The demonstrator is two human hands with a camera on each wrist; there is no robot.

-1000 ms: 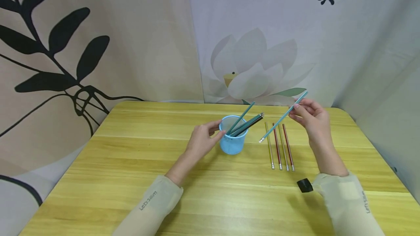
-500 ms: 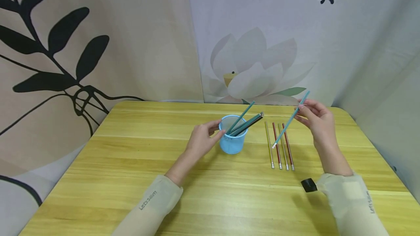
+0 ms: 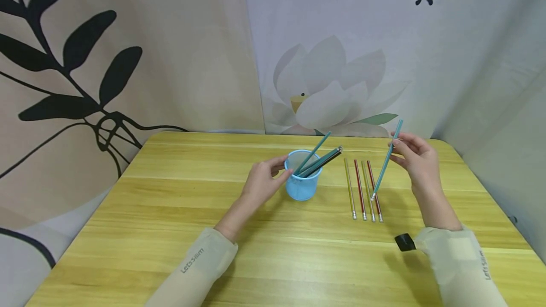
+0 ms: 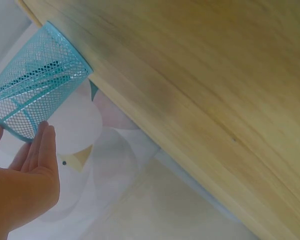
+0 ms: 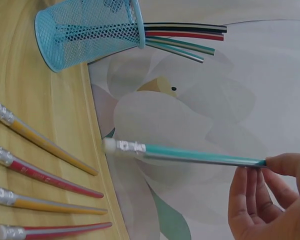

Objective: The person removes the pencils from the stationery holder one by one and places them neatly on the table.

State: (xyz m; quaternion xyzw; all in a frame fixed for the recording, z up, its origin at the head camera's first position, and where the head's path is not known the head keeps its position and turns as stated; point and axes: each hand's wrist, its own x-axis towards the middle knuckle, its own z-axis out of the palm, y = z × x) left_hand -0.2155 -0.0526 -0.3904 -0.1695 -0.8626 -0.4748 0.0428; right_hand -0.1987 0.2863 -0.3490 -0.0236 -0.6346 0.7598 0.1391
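Observation:
My left hand [image 3: 262,181] holds the rim of a light blue mesh pencil cup [image 3: 301,189], thumb on the near side and fingers on the far side. Several pencils lean in the cup, green, black and red ones among them in the right wrist view. Right of the cup, my right hand [image 3: 420,160] pinches a turquoise pencil [image 5: 200,156] near its far end between thumb and fingertips. Its white eraser end slants down over a row of pencils on the table: a left yellow pencil [image 3: 350,188], a red pencil [image 3: 360,188], then another yellow and another red.
The wooden table [image 3: 179,231] meets a printed curtain [image 3: 204,51] along its back edge. A small black block [image 3: 404,242] shows beside my right sleeve [image 3: 460,259].
My right hand has moved slightly right, and its turquoise pencil has turned steeper, the eraser end swinging right and down over the row. My left hand and the cup have stayed put.

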